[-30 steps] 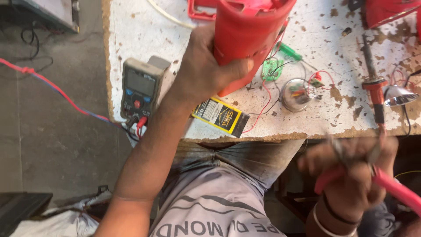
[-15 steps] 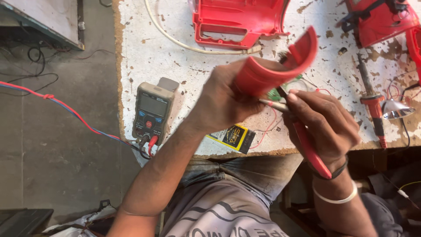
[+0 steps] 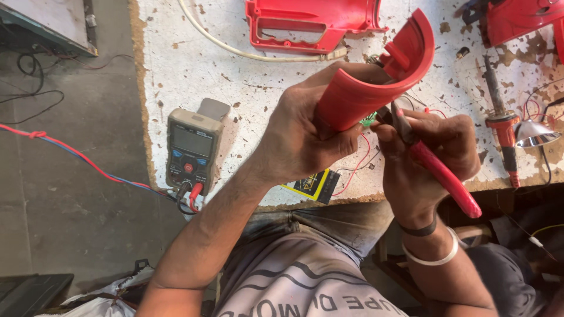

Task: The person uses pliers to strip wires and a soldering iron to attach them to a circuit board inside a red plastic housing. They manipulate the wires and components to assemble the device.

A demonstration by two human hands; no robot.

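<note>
Above chipped white workbench (image 3: 194,64), red casing (image 3: 376,82) gripped in left hand (image 3: 305,138), right hand (image 3: 429,158) clutching pliers (image 3: 437,167).

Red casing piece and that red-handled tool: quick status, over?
Left hand grips red casing piece. Right hand holds red-handled pliers, tips at casing's underside. Loose wires dangle below.

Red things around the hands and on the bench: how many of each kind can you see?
Red plastic shell pieces: 3, namely the curved shell in the left hand, a flat shell with a handle opening on the bench, and another shell at the top right
Red-handled pliers, in the right hand: 1
Red-handled soldering iron: 1
Total: 5
</note>
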